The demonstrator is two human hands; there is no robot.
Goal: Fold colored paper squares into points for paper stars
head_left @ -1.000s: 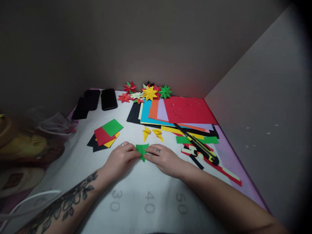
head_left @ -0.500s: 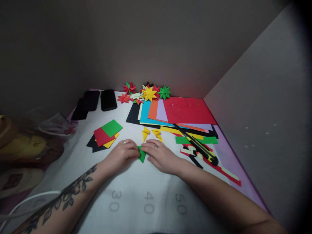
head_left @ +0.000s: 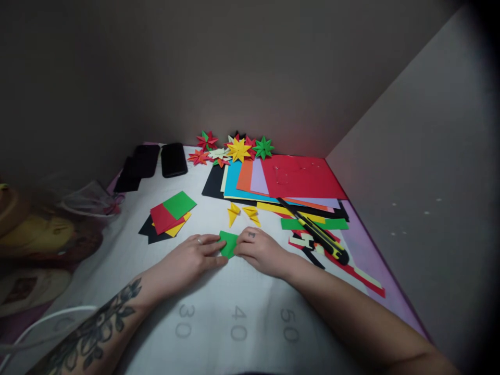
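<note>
Rests the left hand [head_left: 195,255] at the left edge of a small, folded green paper piece [head_left: 227,245], with fingers loosely extended and unclenched, tips touching the paper. Grips the right edge of the same piece between the bunched, bent fingertips of the right hand [head_left: 262,252]. Has the green piece between both hands, low over a white covering sheet [head_left: 211,297] printed with grey numbers. Shows two small, pointed yellow folded paper pieces [head_left: 233,214] just beyond it, apart from both hands. To the left, past the left hand, has an overlapping pile of green, red, yellow and black paper squares [head_left: 178,205]. To the right, shows a black-and-yellow plastic cutter [head_left: 323,238] lying diagonally across narrow coloured paper strips and scraps [head_left: 336,224]. Farther back, has overlapping large coloured paper sheets [head_left: 304,177], with multicoloured folded paper stars [head_left: 239,150] near the wall and a flat, black rectangular object [head_left: 174,160] to their left.
</note>
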